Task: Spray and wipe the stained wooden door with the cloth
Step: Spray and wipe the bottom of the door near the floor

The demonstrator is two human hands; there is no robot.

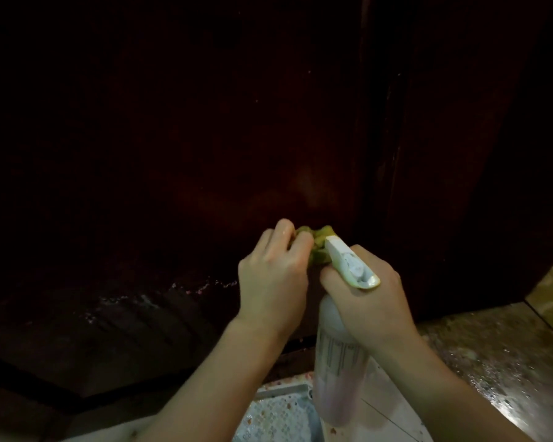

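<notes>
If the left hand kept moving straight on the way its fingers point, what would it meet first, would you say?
The left hand grips the yellow-green cloth, so the cloth would likely press into the dark wooden door first; depth is unclear, and it may already touch.

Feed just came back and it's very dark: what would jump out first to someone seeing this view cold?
The two lit hands at lower centre stand out against the dark wooden door: the left hand grips a bunched yellow-green cloth near the door, and the right hand holds a white spray bottle, nozzle toward the cloth. Wet droplets glint low on the door, left of the hands, and on the tiled floor at right.
</notes>
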